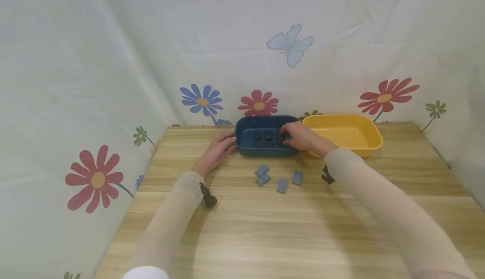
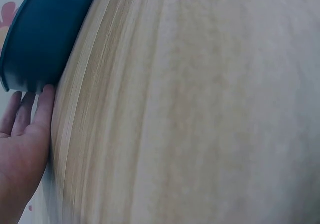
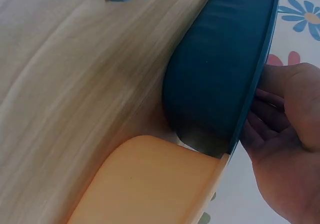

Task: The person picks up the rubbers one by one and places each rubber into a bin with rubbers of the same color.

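Blue tray point(image 1: 267, 150): contained two dark blocks point(image 1: 258, 135); right hand point(image 1: 303, 136) seemingly pinched a third. Four grey blocks point(image 1: 282, 185) lay outside, nearer. Left hand point(image 1: 217, 152), fingers extended, touched tray's left end.

From high on the near side, the head view looks forward and down over the counter point(image 1: 242, 237), taking in its far edge and both far corners. Both wrist views sit closer and low, turned sideways: the far side lies leftward in the left one, rightward in the right. All three share the blue tray point(image 1: 265, 152); head and right wrist share the yellow tray point(image 1: 348, 135).
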Available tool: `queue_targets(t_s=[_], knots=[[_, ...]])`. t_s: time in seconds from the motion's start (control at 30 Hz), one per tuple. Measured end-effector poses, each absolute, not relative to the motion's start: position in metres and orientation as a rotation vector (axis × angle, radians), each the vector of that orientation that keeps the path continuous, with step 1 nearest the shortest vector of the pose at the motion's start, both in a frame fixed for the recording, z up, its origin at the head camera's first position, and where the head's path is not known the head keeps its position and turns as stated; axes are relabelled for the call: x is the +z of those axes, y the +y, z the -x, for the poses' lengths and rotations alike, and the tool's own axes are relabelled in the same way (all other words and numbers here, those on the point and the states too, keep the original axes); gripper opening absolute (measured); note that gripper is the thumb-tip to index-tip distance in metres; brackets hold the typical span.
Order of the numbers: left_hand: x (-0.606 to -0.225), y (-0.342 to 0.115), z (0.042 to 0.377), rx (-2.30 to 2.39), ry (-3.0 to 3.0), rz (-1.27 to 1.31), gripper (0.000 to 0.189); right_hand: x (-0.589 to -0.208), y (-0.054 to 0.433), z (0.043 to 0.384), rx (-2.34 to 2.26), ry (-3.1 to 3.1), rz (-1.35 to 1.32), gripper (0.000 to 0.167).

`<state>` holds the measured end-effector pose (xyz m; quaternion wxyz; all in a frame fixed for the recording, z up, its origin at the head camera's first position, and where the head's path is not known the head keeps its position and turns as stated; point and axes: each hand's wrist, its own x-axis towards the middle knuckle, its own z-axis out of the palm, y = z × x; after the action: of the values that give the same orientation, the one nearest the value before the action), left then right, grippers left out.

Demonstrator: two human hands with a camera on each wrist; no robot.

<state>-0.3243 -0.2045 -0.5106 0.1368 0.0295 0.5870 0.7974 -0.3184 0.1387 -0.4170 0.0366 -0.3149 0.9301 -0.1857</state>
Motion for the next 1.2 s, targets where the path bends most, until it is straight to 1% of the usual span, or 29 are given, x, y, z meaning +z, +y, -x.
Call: queue_targets(t_s=[0.5,0.83,1.2], knots=[[-0.507,-0.202,0.322,2.292,1.691,-0.117,0.048,-0.427,0.132,0.333,-0.511,2.794,0.853,0.034],[-0.506,-0.202,0.323,2.296,1.698,-0.113,0.048,-0.429,0.130,0.338,-0.480,2.772,0.864,0.025],[-0.508,-0.204,0.322,2.312,1.679,-0.105,0.047,-0.426,0.125,0.338,-0.420,2.741,0.848,0.026]])
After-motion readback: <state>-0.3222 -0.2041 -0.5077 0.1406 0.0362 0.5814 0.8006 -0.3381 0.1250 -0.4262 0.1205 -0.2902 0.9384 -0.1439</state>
